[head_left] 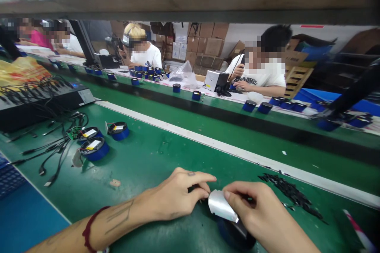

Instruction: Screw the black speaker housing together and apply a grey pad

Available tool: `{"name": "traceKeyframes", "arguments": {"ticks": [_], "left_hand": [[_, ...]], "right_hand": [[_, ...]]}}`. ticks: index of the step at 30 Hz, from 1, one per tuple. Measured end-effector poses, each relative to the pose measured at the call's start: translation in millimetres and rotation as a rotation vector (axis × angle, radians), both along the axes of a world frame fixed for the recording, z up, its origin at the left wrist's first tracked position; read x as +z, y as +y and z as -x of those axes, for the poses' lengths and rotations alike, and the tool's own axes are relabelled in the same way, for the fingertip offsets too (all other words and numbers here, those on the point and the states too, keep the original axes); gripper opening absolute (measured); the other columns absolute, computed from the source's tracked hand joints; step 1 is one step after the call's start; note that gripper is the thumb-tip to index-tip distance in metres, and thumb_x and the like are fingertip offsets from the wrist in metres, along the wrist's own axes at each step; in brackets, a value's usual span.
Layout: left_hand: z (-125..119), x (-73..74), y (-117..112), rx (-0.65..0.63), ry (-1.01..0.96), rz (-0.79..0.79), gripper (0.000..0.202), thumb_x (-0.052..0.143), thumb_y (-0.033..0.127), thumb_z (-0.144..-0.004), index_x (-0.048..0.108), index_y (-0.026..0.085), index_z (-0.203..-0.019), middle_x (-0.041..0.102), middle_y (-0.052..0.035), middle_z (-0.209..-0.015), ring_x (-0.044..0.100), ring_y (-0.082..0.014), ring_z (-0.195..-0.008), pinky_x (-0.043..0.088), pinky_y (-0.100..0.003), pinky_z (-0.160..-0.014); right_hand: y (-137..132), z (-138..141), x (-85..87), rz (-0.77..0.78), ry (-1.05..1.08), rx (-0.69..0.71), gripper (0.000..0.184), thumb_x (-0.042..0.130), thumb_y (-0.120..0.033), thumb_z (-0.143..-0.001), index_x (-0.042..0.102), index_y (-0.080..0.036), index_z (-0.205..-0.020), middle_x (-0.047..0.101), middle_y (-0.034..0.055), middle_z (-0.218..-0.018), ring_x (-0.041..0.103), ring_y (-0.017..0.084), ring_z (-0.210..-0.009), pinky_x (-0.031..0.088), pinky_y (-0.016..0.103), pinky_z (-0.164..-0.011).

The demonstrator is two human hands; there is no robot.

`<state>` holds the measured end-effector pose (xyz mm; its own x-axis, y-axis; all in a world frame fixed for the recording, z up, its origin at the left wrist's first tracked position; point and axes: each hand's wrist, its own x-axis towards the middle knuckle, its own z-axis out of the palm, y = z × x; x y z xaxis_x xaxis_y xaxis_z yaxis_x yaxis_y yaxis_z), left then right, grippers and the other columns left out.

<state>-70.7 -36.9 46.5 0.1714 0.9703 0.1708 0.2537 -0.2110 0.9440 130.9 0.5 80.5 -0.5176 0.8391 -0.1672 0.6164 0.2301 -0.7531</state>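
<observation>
My left hand (pixel 175 195) is low in the middle of the head view, its fingers curled and pinched against a small dark part that I cannot make out. Close to its right, my right hand (pixel 255 209) pinches a piece of silvery film (pixel 221 206) between thumb and forefinger. Under the right hand lies a round blue and black unit (pixel 234 234), partly hidden by the fingers. Both hands hover just above the green mat (pixel 154 154).
Three round blue units (pixel 95 148) with boards and wires sit at the left, next to a tangle of black cables (pixel 50 154) and a black box (pixel 44 101). A heap of small black pieces (pixel 292 193) lies right. Other people work across the green belt (pixel 225 126).
</observation>
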Motion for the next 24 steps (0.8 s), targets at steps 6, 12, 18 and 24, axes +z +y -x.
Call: {"name": "traceKeyframes", "arguments": {"ticks": [6, 12, 18, 24], "left_hand": [[-2.4, 4.8, 3.0, 0.057, 0.102, -0.111, 0.025, 0.06, 0.017, -0.085, 0.071, 0.016, -0.108, 0.074, -0.0005, -0.08, 0.067, -0.0116, -0.07, 0.05, -0.022, -0.077], [-12.1, 10.9, 2.1, 0.039, 0.052, -0.03, 0.023, 0.062, 0.017, -0.082, 0.073, 0.016, -0.103, 0.075, -0.0018, -0.078, 0.067, -0.0128, -0.068, 0.052, -0.022, -0.071], [-24.4, 19.7, 7.0, -0.034, 0.036, -0.027, 0.031, 0.063, 0.024, -0.085, 0.069, 0.019, -0.115, 0.075, -0.0013, -0.088, 0.065, -0.0121, -0.078, 0.049, -0.023, -0.082], [-29.8, 10.5, 31.1, -0.27, -0.169, 0.351, 0.049, 0.072, 0.032, -0.077, 0.064, 0.02, -0.124, 0.069, -0.0072, -0.112, 0.055, -0.0084, -0.061, 0.046, -0.019, -0.047]], "right_hand": [[0.4, -7.3, -4.6, -0.208, 0.058, 0.022, 0.025, 0.057, -0.044, -0.086, 0.073, -0.031, -0.099, 0.065, 0.0011, -0.101, 0.064, 0.019, -0.086, 0.049, 0.026, -0.069], [-5.3, -18.9, -3.2, -0.606, 0.078, 0.249, 0.018, 0.07, -0.028, -0.083, 0.069, -0.03, -0.101, 0.064, -0.0003, -0.104, 0.061, 0.016, -0.093, 0.054, 0.023, -0.076], [-4.0, -39.3, 1.4, -0.698, 0.165, 0.171, 0.02, 0.072, -0.032, -0.082, 0.071, -0.03, -0.102, 0.07, -0.0012, -0.099, 0.064, 0.017, -0.089, 0.058, 0.023, -0.073], [-9.5, -64.9, -18.3, 0.061, 0.385, -0.216, 0.026, 0.082, -0.045, -0.065, 0.075, -0.029, -0.084, 0.071, 0.0024, -0.105, 0.069, 0.02, -0.09, 0.056, 0.016, -0.073]]}}
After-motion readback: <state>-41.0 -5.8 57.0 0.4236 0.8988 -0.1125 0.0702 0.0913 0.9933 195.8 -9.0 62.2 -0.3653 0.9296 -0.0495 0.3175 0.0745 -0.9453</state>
